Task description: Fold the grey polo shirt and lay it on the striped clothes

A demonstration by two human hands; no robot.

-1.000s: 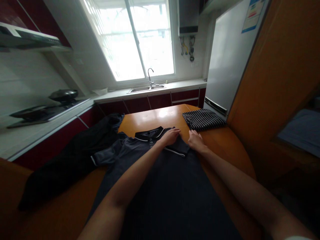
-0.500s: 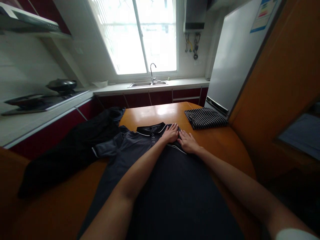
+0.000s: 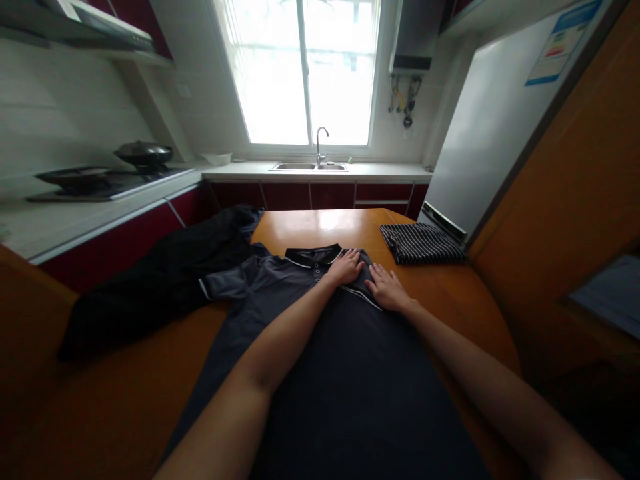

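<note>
A dark blue-grey polo shirt (image 3: 345,373) lies front up across the table, its black, white-edged collar (image 3: 313,257) pointing away from me. Its sleeve on the left (image 3: 227,283) is stretched out, while the one on the right is folded in over the chest. My left hand (image 3: 346,268) rests flat with fingers extended on the shirt beside the collar. Flat on the folded sleeve at the shoulder edge is my right hand (image 3: 387,287), fingers stretched out. Neither hand grips the fabric.
Black clothing (image 3: 165,280) lies in a heap on the left of the wooden table (image 3: 320,223). A folded striped garment (image 3: 425,243) sits at the far right, near the fridge (image 3: 490,120). Beyond are a sink (image 3: 295,167) and a stove with a lidded pan (image 3: 144,153).
My right hand has slid slightly outward, widening the gap to my left hand, which stays on the shirt. The camera view has shifted a little to the left.
</note>
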